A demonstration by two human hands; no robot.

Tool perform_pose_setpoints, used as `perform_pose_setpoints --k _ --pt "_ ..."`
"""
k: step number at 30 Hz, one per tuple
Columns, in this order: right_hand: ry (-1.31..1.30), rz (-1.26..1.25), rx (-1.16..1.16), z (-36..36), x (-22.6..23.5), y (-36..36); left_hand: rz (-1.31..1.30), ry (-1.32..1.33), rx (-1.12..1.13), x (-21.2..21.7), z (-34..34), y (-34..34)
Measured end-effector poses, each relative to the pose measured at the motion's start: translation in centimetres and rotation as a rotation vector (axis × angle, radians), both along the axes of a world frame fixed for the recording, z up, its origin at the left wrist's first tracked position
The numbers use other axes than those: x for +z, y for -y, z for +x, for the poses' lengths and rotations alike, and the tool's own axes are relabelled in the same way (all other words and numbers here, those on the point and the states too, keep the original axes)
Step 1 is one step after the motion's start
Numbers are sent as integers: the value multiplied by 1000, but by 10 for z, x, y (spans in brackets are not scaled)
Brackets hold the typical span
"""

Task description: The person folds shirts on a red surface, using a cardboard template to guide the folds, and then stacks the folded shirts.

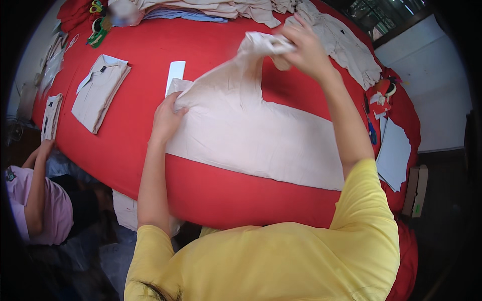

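A cream shirt lies lengthwise across the red-covered table in front of me, partly folded. My right hand is closed on the bunched end of its sleeve, held up above the cloth at the far side. The lifted fabric stretches down toward the left end of the shirt. There my left hand pinches the edge of the fabric, thumb on top, with its other fingers partly hidden. Just beyond the left hand, a flat white strip shows from beside the shirt.
A folded shirt lies at the left. Cream garments are heaped along the far edge. Blue-handled scissors and white sheets rest at the right. A person in pink handles another folded shirt at the left edge.
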State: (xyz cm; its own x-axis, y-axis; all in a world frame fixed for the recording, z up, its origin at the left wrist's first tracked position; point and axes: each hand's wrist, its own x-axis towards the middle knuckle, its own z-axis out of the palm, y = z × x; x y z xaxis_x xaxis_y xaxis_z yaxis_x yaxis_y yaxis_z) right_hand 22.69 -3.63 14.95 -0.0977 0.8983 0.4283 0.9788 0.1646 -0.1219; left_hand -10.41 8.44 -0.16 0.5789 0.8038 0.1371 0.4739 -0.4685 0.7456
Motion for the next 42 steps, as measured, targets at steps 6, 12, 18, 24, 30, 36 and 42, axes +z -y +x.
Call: perform_pose_setpoints --k 6,12,18,24,30,36,42 --pt "106 -196 68 -71 -59 208 32 123 -157 -18 -7 2" --pt "192 -295 -152 -67 -104 247 -101 68 -456 -7 -20 -10" --pt "347 -84 -265 -78 -110 272 -63 -123 -458 4 -20 -7" --pt "-36 -186 -550 -85 -99 303 424 -589 -513 81 -16 36" --pt "-435 -211 -553 -81 -131 304 458 58 -690 43 92 108" --pt "-563 -163 -751 -94 -130 288 711 -23 -727 -3 127 170" --pt "-634 42 -970 -74 -142 291 660 -225 -675 1 128 178"
